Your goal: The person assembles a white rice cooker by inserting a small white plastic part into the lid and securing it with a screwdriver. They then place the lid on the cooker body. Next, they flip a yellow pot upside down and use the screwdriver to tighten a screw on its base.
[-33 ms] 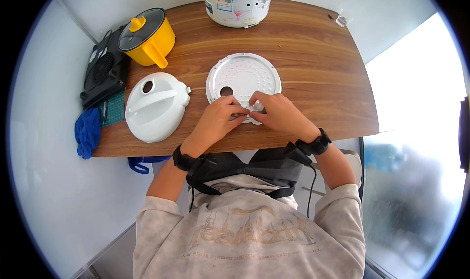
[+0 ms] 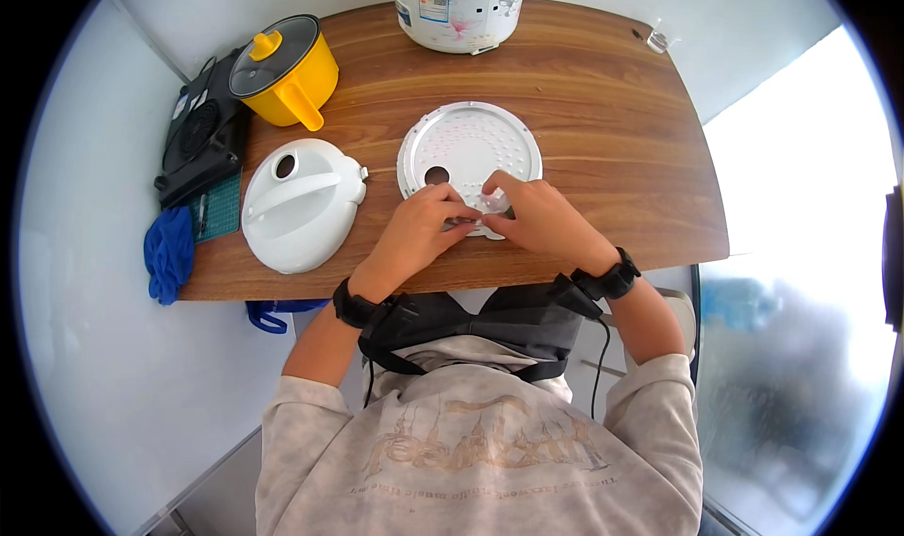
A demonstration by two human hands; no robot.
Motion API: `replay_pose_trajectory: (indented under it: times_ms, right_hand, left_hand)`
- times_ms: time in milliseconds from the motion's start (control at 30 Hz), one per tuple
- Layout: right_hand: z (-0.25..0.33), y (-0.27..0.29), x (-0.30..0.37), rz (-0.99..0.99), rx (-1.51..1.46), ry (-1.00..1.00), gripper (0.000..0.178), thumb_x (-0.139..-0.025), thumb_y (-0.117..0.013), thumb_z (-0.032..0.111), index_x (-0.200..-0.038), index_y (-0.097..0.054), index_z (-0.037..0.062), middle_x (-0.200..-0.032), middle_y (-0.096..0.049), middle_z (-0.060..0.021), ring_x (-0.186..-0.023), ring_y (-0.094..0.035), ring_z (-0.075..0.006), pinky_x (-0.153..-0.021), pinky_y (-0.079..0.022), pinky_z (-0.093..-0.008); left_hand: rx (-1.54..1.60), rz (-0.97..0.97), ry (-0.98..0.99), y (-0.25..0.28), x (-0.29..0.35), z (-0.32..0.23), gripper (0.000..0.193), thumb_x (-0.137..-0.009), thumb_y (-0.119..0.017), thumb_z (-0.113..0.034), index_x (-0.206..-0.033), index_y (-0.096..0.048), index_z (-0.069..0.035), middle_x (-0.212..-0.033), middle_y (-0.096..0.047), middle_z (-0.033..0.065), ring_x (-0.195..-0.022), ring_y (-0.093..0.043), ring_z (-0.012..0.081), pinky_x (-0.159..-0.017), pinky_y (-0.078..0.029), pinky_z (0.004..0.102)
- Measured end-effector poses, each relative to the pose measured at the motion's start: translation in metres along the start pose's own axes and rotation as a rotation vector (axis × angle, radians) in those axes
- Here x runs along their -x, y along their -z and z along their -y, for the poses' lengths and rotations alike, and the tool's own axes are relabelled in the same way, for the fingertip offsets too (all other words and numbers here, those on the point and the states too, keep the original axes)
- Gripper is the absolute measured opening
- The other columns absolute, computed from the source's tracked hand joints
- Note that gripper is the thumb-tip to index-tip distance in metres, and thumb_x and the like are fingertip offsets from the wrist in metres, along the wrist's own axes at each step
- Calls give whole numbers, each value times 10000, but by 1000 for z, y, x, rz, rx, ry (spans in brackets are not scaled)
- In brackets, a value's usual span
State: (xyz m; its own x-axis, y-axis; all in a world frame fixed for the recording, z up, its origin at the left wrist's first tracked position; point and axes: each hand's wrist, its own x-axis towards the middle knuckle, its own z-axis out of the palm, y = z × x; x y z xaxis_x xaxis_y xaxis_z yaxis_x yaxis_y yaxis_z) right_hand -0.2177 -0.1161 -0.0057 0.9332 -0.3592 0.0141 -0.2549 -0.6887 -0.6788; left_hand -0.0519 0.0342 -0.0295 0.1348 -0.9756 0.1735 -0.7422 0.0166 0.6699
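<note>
Plate lies on the table, right of the lid. Your left hand and right hand bend in close at the plate's near edge, likely for fiddly work. I can't tell what either grips. Next probably needs small, steady moves.

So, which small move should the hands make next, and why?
Perhaps ease the left hand slightly aside: its fingers and those of the right hand crowd together at the near edge of the round white plate, hiding whether they pinch anything.
</note>
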Motion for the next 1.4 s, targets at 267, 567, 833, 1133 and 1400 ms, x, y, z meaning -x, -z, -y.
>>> replay_pose_trajectory:
  times_ms: [267, 567, 833, 1133, 1400]
  right_hand:
    - [54, 69, 25, -105, -132, 123, 382, -835, -592, 3, -1188, -452, 48, -866, -621, -184, -712, -601, -294, -662, -478, -384]
    - [79, 84, 29, -314, -364, 256, 400, -885, -578, -72, -1249, -463, 48, -1014, -626, -134, -846, -624, -281, -767, -503, -338]
    - [71, 64, 15, -291, -285, 318, 308, -878, -581, -56, -1151, -473, 37, -986, -634, -118, -775, -597, -250, -714, -493, -350]
    - [69, 58, 4, -273, -306, 356, 268, -848, -575, -64, -1078, -477, 34, -934, -600, -98, -741, -566, -224, -677, -474, -342]
    - [63, 56, -2, -245, -336, 385, 265, -827, -539, -83, -1059, -469, 25, -934, -584, -100, -741, -550, -228, -672, -473, -350]
  left_hand:
    - [156, 54, 172, 3, -4, -5, 159, -863, -760, -133, -1013, -785, -85, -932, -662, 73, -856, -663, 226, -756, -527, 335]
    - [223, 50, 202, 4, -4, -3, 168, -849, -772, -125, -1011, -783, -81, -932, -680, 78, -848, -685, 213, -757, -538, 314]
    - [238, 58, 181, 6, -4, 0, 184, -867, -772, -151, -1022, -776, -52, -944, -674, 69, -816, -661, 210, -733, -511, 311]
    - [236, 18, 169, 3, -4, -2, 156, -859, -776, -117, -964, -747, -4, -911, -671, 72, -791, -660, 206, -738, -521, 304]
    - [243, 18, 179, 3, -5, -2, 142, -843, -784, -94, -934, -730, 2, -898, -665, 72, -789, -666, 198, -755, -533, 294]
